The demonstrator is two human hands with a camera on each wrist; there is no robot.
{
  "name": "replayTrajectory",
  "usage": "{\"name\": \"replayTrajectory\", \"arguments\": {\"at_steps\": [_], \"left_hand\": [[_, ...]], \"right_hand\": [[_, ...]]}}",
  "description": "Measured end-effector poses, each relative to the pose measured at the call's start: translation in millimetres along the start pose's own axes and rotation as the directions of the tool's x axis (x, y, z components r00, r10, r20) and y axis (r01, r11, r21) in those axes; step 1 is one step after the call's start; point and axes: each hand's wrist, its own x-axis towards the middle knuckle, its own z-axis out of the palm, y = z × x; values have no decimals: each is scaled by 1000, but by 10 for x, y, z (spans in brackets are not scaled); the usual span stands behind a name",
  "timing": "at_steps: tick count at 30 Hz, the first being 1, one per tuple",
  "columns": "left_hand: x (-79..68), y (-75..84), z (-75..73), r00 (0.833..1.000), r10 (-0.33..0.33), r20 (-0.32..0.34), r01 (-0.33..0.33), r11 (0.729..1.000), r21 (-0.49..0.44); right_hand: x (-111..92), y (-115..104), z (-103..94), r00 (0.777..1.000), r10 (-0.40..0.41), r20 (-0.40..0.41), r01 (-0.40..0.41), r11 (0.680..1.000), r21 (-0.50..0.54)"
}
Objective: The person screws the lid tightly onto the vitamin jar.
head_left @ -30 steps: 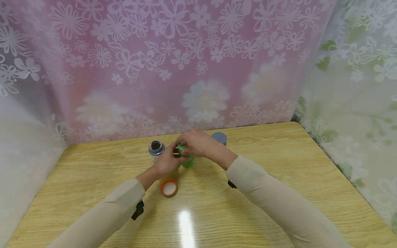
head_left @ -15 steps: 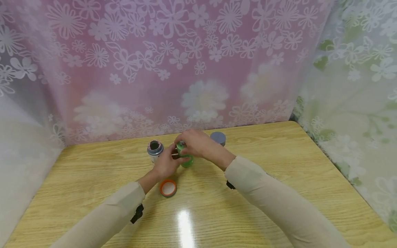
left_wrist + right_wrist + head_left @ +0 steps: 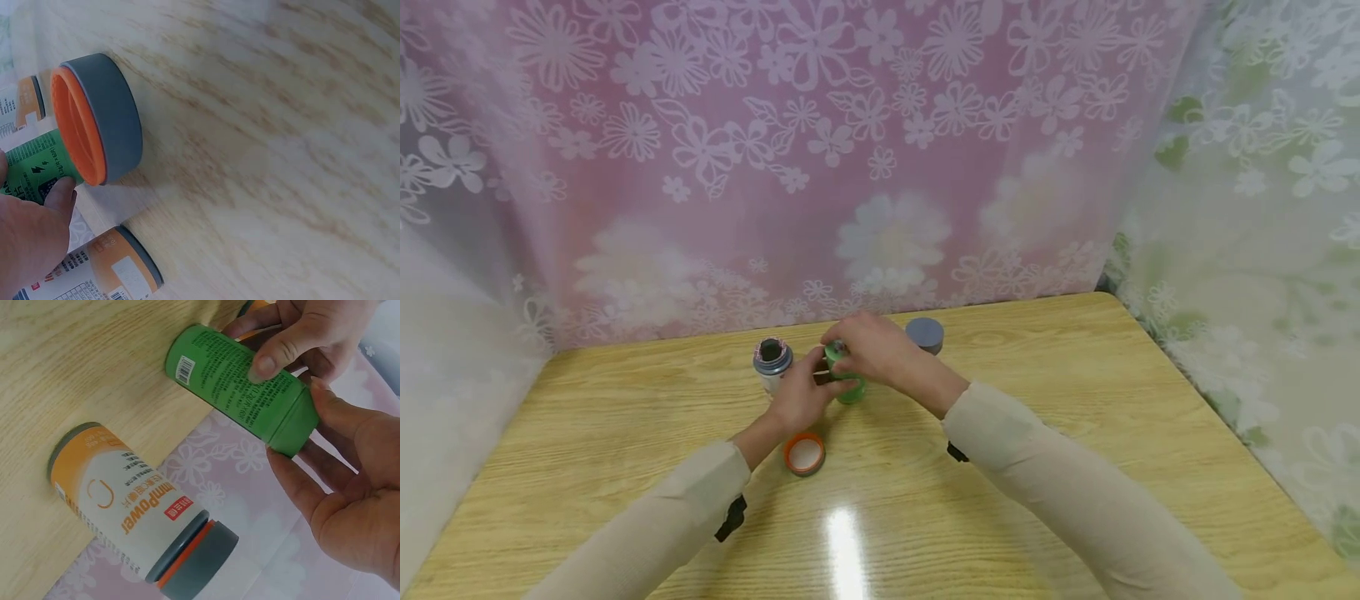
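Note:
A green printed canister (image 3: 240, 387) stands on the table between my hands, partly hidden by fingers in the head view (image 3: 852, 392). My left hand (image 3: 801, 396) grips its body, the thumb (image 3: 275, 359) lying along the printed side. My right hand (image 3: 876, 348) holds the canister's top end with curled fingers; in the right wrist view that hand (image 3: 359, 487) has thumb and fingertips around the green cap (image 3: 295, 428). Left of the canister stands an open bottle (image 3: 772, 360) with a grey neck. Nearer me lies an orange-and-grey lid (image 3: 805, 455), orange inside facing up.
A second white-and-orange bottle (image 3: 131, 494) stands to the right of the canister with its grey lid (image 3: 925, 333) on, partly behind my right hand and wrist. The wooden table (image 3: 1037, 375) ends at a floral curtain (image 3: 880, 167) behind.
Both hands keep their hold on the green canister, with hardly any visible movement. The head view has shifted slightly, so everything lies a little further left.

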Motion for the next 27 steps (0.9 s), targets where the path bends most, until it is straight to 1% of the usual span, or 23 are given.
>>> {"name": "replayTrajectory", "arguments": {"at_steps": [2, 7, 12, 15, 17, 21, 27], "left_hand": [[-3, -17, -3, 1000, 12, -7, -12, 1000, 1], [-19, -38, 7, 999, 35, 12, -35, 999, 2], [-31, -22, 15, 999, 49, 17, -49, 998, 30], [-44, -4, 9, 998, 62, 12, -62, 997, 44], [-70, 9, 1, 998, 56, 4, -56, 997, 51], [-201, 61, -10, 998, 54, -34, -51, 994, 92], [-488, 124, -30, 995, 46, -93, -29, 985, 173]], "right_hand": [[1, -5, 16, 1000, -2, -6, 2, 1000, 6], [-17, -7, 50, 1000, -13, -3, 13, 1000, 1], [-36, 3, 67, 999, -47, -7, 47, 999, -24], [-36, 15, 75, 999, -46, -13, 45, 998, -32], [-32, 21, 85, 999, -45, -18, 44, 998, -44], [-38, 15, 102, 998, -52, -35, 49, 997, -61], [-103, -1, 100, 998, -7, -57, 2, 997, -81]]}}
